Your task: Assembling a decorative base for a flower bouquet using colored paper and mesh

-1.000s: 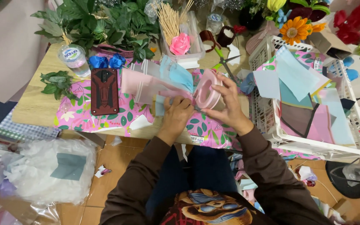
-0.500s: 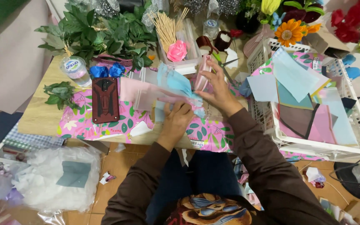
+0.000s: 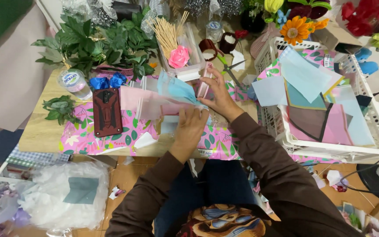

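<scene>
Paper sheets (image 3: 154,103): pink and pale blue, translucent, lying on the floral table cover (image 3: 110,140). Left hand (image 3: 191,125) presses flat on them, clasping nothing; right hand (image 3: 216,94) pinches a blue sheet's edge. Sheet edges under the hands hidden.

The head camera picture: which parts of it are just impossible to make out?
- Left hand: palm down on the pink and blue paper sheets; whatever lies beneath is hidden.
- Right hand: fingers hide how it grips the pink strip.
- White basket: top sheets cover the lower ones.
- Red flowers: cut off by the top edge.
- Clear plastic bag: contents blurred.
</scene>
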